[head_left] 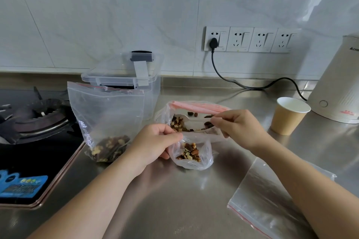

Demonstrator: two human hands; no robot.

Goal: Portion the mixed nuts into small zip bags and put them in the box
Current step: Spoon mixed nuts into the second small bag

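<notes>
Here, nuts being portioned.
Left hand point(155, 142) pinches the small bag point(192, 156) rim; right hand point(236, 127) pinches something unclear over the nut bag point(194, 118).

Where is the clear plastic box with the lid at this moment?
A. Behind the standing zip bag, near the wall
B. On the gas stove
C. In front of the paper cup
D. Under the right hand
A: the clear box stands by the wall, with the upright zip bag of nuts just in front.
</notes>
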